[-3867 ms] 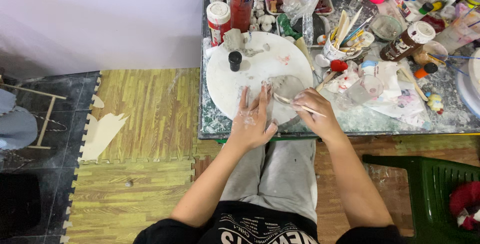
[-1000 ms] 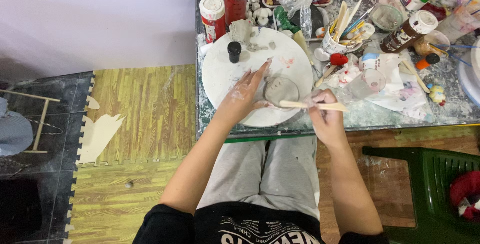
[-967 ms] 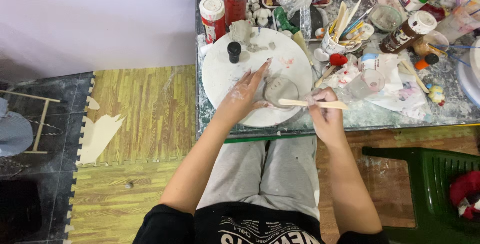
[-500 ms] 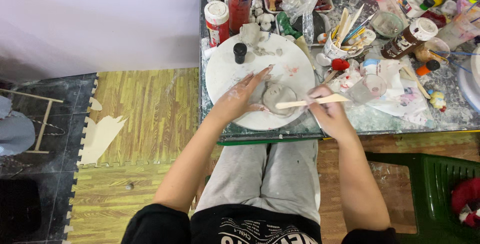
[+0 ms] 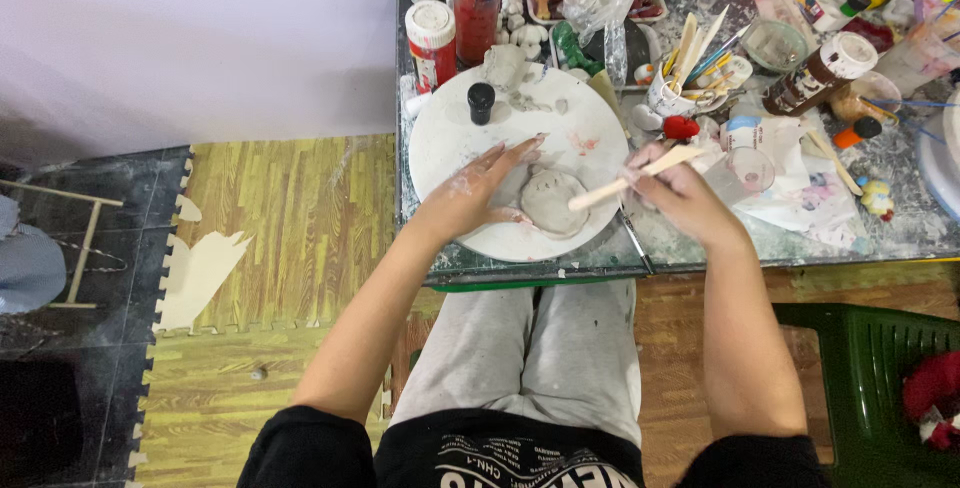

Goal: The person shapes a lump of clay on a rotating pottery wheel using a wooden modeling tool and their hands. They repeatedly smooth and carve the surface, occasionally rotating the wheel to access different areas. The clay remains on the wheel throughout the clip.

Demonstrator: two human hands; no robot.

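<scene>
Grey flat clay piece (image 5: 553, 203) lies on the round white board (image 5: 450, 138) at the table's near edge. Your left hand (image 5: 480, 193) rests fingers spread, touching its left side. Your right hand (image 5: 680, 193) grips a pale wooden modelling stick (image 5: 630, 176), tip on the clay.

Soft, even light is falling from above as I am looking down; shadows under my hands are staying faint. Glare is washing out the pale wall (image 5: 200, 38) at upper left. The wide lens is bending the edges, and fine detail is looking slightly soft.
</scene>
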